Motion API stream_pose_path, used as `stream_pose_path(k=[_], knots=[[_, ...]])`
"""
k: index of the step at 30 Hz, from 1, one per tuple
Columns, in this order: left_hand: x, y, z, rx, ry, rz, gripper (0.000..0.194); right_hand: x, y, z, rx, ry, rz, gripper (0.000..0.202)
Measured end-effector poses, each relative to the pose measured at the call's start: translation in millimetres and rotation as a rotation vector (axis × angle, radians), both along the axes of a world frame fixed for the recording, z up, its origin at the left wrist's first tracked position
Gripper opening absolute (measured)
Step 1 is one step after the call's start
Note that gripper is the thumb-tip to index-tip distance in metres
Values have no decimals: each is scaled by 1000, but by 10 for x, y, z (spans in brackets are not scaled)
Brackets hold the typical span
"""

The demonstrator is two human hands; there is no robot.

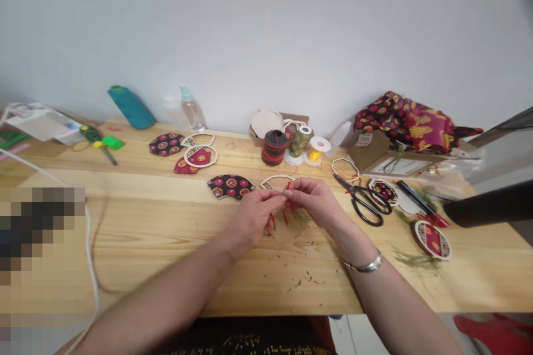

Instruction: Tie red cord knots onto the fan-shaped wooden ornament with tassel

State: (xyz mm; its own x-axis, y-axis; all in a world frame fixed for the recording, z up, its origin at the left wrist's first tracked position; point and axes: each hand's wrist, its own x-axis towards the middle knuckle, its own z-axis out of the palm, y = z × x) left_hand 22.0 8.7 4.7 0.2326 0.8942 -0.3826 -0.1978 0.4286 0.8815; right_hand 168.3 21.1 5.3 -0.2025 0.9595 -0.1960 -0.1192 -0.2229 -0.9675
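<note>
The left hand (252, 213) and right hand (312, 199) are meeting at the fingertips above a pale wooden bench (166, 255), both pinching narrowly and apparently holding a thin red cord (270, 226); the fingers are hiding the exact grip point. Red strands are hanging below, and a bunch of fine olive-green threads (301, 221) is showing beneath the right hand. A fan-shaped openwork frame of pale wood (277, 179) is lying just behind the fingers, near a fan-shaped black fabric piece with magenta and orange circles (230, 187). Black-handled metal scissors (367, 205) are lying untouched to the right. The step in hand is seemingly involving close cord work; whether knotting or threading, I cannot tell. The next move is likely calling for steady fingertips and separated strands.
</note>
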Motion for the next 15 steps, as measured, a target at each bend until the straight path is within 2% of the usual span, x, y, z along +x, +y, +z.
stream_pose_path(k=[6,15], knots=[[4,-11,-34,-5,15,-21,20,10,-20,50,75,-167,-57,25],[-5,-14,-42,-11,-1,-50,21,13,-40,64,70,-188,-36,26]])
